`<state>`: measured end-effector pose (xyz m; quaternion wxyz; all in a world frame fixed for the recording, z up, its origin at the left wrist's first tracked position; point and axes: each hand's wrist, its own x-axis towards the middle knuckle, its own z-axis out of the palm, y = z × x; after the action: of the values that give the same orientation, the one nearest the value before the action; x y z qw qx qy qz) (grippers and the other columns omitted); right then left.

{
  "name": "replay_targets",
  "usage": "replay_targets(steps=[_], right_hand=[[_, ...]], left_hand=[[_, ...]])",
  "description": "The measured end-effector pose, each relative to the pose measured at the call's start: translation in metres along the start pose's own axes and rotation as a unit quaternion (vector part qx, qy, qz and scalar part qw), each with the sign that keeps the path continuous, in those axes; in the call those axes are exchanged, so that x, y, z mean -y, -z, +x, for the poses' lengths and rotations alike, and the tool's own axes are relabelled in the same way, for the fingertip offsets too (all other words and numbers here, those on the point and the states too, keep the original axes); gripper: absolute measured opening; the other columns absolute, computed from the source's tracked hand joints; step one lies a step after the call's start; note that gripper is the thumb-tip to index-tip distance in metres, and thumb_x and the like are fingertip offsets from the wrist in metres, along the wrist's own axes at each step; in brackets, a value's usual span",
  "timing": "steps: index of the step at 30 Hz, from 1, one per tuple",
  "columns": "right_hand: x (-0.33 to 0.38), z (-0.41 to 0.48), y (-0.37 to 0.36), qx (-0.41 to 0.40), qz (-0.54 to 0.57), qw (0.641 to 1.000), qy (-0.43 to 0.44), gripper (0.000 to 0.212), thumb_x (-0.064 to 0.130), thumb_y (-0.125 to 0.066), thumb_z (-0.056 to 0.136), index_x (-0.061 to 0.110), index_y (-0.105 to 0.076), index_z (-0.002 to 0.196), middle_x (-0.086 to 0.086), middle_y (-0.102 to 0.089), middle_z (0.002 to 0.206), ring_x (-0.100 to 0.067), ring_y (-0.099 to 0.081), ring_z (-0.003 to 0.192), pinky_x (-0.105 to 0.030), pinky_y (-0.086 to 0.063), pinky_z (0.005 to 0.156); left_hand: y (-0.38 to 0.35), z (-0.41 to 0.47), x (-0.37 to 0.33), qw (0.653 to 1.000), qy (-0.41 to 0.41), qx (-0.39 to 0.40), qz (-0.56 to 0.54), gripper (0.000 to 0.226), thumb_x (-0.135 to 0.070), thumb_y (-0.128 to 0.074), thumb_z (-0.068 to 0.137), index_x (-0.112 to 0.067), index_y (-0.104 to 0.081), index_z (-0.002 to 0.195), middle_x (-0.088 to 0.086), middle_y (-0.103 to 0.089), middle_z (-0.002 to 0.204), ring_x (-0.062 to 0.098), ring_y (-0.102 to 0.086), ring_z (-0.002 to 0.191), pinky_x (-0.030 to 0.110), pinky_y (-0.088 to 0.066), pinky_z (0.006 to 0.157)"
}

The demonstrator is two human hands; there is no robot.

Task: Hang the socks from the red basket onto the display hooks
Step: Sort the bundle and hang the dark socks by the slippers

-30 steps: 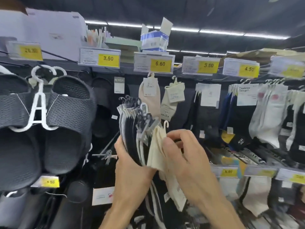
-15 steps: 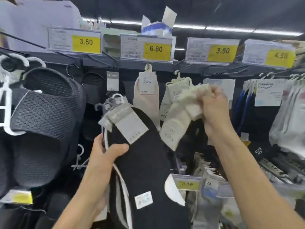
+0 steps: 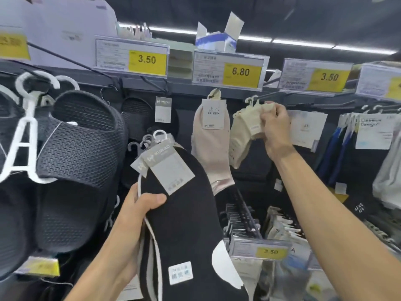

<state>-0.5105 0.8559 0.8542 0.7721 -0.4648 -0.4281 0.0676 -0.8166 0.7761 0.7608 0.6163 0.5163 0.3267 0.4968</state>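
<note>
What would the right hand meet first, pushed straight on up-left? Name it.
Likely the dark display hook just above the cream socks that the right hand pinches; depth is unclear.

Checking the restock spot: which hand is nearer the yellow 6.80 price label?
Right. The right hand, gripping cream socks, is just below-right of the yellow 6.80 price label; the left hand holds black socks far below it.

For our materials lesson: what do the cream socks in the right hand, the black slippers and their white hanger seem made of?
Cream socks: soft matt knit, probably a cotton blend; they crumple in the right hand.
Black slippers: likely moulded foam or rubber, matt, dimpled surface.
White hanger: rigid, smooth plastic, judging by its thin moulded shape.
</note>
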Motion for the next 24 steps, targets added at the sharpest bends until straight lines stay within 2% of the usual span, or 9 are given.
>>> replay_targets(steps=[3, 5, 7, 9, 12, 14, 18, 21, 24], right_hand=[[-0.006, -0.012, 0.003, 0.017, -0.054, 0.997, -0.048, 0.028, 0.007, -0.049, 0.095, 0.013, -0.052, 0.123, -0.003, -0.061, 0.109, -0.024, -0.062, 0.106, -0.037, -0.055, 0.083], [0.000, -0.035, 0.009, 0.004, -0.087, 0.995, -0.056, 0.031, 0.016, -0.053, 0.097, 0.015, -0.051, 0.129, -0.001, -0.061, 0.116, -0.019, -0.062, 0.108, -0.035, -0.055, 0.092], [0.012, -0.079, 0.017, -0.038, -0.173, 0.984, 0.020, 0.040, 0.025, -0.057, 0.096, 0.020, -0.050, 0.135, 0.007, -0.060, 0.122, -0.006, -0.057, 0.107, -0.010, -0.046, 0.088], [0.027, -0.140, 0.017, -0.024, -0.185, 0.972, 0.144, 0.034, 0.032, -0.061, 0.092, 0.030, -0.057, 0.126, 0.017, -0.064, 0.117, 0.003, -0.059, 0.105, 0.000, -0.041, 0.080], [0.043, -0.227, -0.001, 0.136, -0.186, 0.960, 0.159, 0.034, 0.052, -0.070, 0.078, 0.042, -0.063, 0.109, 0.015, -0.066, 0.103, -0.004, -0.064, 0.094, -0.008, -0.048, 0.072], [0.047, -0.253, -0.016, 0.192, -0.216, 0.949, 0.128, 0.052, 0.060, -0.076, 0.064, 0.050, -0.057, 0.112, 0.019, -0.060, 0.108, -0.002, -0.061, 0.096, -0.012, -0.051, 0.071], [0.046, -0.250, -0.021, 0.188, -0.193, 0.962, 0.029, 0.067, 0.049, -0.085, 0.051, 0.054, -0.055, 0.111, 0.019, -0.063, 0.100, -0.006, -0.065, 0.087, -0.030, -0.057, 0.071], [0.044, -0.241, -0.015, 0.219, -0.175, 0.960, -0.012, 0.067, 0.052, -0.081, 0.045, 0.054, -0.059, 0.108, 0.015, -0.070, 0.095, -0.010, -0.069, 0.082, -0.036, -0.061, 0.070], [0.047, -0.239, -0.012, 0.238, -0.172, 0.956, -0.005, 0.061, 0.049, -0.080, 0.048, 0.050, -0.062, 0.106, 0.015, -0.071, 0.096, -0.009, -0.069, 0.082, -0.036, -0.062, 0.070]], left_hand=[[0.007, 0.006, 0.000, 1.000, 0.006, -0.004, -0.010, 0.040, 0.021, -0.031, 0.097, -0.004, -0.041, 0.067, 0.011, -0.039, 0.070, 0.010, -0.057, 0.043, 0.011, -0.037, 0.033], [0.012, 0.008, 0.001, 0.999, -0.010, 0.004, -0.036, 0.034, 0.020, -0.031, 0.097, -0.002, -0.047, 0.077, 0.013, -0.044, 0.072, 0.017, -0.057, 0.054, 0.011, -0.038, 0.033], [0.017, 0.006, 0.003, 0.997, -0.019, 0.012, -0.068, 0.030, 0.021, -0.033, 0.095, -0.003, -0.051, 0.094, 0.014, -0.050, 0.074, 0.019, -0.061, 0.056, 0.013, -0.044, 0.037], [0.027, 0.007, 0.012, 0.994, -0.046, 0.030, -0.090, 0.024, 0.018, -0.049, 0.090, -0.003, -0.054, 0.101, 0.023, -0.059, 0.079, 0.010, -0.070, 0.058, 0.016, -0.053, 0.052], [0.039, 0.009, 0.032, 0.987, -0.056, 0.088, -0.119, 0.060, -0.013, -0.076, 0.063, -0.019, -0.059, 0.121, 0.019, -0.074, 0.108, 0.028, -0.075, 0.089, 0.040, -0.061, 0.073], [0.044, 0.015, 0.040, 0.987, -0.069, 0.090, -0.110, 0.071, -0.024, -0.083, 0.053, -0.027, -0.061, 0.119, 0.014, -0.075, 0.109, 0.028, -0.076, 0.092, 0.034, -0.061, 0.067], [0.044, 0.008, 0.037, 0.988, -0.079, 0.091, -0.095, 0.073, -0.029, -0.088, 0.050, -0.033, -0.059, 0.117, 0.006, -0.076, 0.107, 0.023, -0.075, 0.095, 0.029, -0.060, 0.069], [0.035, 0.003, 0.019, 0.990, -0.101, 0.083, -0.052, 0.052, -0.004, -0.076, 0.079, -0.021, -0.055, 0.123, 0.010, -0.075, 0.088, 0.020, -0.074, 0.090, 0.021, -0.056, 0.067], [0.046, -0.003, 0.021, 0.959, -0.193, 0.203, -0.035, 0.036, 0.026, -0.029, 0.095, 0.023, -0.044, 0.128, 0.009, -0.054, 0.072, 0.004, -0.070, 0.066, 0.008, -0.042, 0.048]])
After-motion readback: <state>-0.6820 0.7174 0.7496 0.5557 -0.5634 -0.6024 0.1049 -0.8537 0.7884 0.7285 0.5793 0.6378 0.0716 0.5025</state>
